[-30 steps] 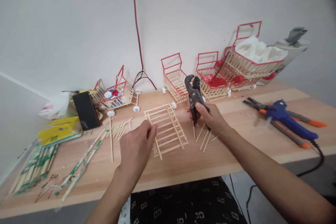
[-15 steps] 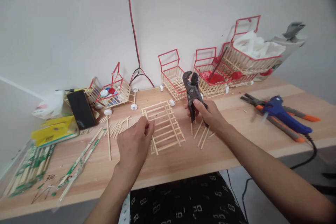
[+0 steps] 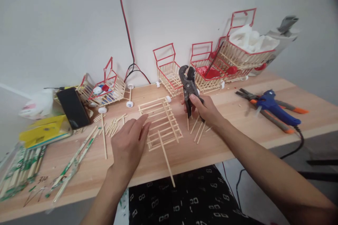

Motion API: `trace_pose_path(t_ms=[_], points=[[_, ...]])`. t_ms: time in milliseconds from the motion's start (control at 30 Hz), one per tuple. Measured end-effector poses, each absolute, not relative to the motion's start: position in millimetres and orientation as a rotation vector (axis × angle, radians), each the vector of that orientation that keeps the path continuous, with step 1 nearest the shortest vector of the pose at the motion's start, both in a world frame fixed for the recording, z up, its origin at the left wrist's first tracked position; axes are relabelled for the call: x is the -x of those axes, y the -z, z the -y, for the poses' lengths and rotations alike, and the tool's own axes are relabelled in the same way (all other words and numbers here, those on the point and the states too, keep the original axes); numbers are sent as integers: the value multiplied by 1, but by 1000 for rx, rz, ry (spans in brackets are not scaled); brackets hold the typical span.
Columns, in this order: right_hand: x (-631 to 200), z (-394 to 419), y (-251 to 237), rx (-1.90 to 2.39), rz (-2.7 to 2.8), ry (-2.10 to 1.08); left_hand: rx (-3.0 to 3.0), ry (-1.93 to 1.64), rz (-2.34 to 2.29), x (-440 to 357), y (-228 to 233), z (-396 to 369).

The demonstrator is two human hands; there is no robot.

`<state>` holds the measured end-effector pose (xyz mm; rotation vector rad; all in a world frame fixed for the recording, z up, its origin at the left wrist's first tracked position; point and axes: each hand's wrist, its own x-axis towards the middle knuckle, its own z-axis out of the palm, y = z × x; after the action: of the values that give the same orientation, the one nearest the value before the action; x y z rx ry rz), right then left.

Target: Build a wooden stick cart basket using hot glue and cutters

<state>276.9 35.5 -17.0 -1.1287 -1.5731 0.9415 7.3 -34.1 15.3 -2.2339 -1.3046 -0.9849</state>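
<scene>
My right hand (image 3: 206, 110) is closed around the handles of a black pipe cutter (image 3: 189, 88), held upright with its jaws at the top. Just left of it, a flat lattice frame of thin wooden sticks (image 3: 162, 119) lies on the table. My left hand (image 3: 129, 140) is over the frame's left side, thumb and fingers apart and nothing between them. A single wooden stick (image 3: 167, 160) slants from the frame's near end past the table's front edge; whether it rests or falls, I cannot tell. Short cut sticks (image 3: 199, 130) lie below my right hand.
Miniature stick-built shopping carts (image 3: 170, 74) with red rims stand along the wall. Pliers (image 3: 245, 95) and a blue glue gun (image 3: 277, 107) lie at right. A phone (image 3: 74, 107), a yellow packet (image 3: 44, 132) and bundled chopsticks (image 3: 23, 168) are at left.
My left hand has opened from a pinch and moved slightly away from the frame. One stick has shifted toward the table's front edge. My right hand still grips the cutter.
</scene>
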Motion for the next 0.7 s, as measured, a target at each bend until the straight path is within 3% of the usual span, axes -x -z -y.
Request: trace_pose_path(t_ms=[133, 233, 367, 567, 700], points=[[-277, -36, 18, 1138, 1550, -954, 2503, 1050, 896, -11, -15, 62], [-277, -37, 17, 1145, 1526, -949, 2805, 874, 555, -7, -8, 85], [-276, -38, 18, 1159, 1525, -954, 2862, 946, 814, 4, 5, 101], [-275, -37, 18, 1180, 1529, -964, 3129, 150, 646, -17, 8, 106], [-275, -37, 17, 1206, 1504, -984, 3172, 49, 586, -30, 9, 96]])
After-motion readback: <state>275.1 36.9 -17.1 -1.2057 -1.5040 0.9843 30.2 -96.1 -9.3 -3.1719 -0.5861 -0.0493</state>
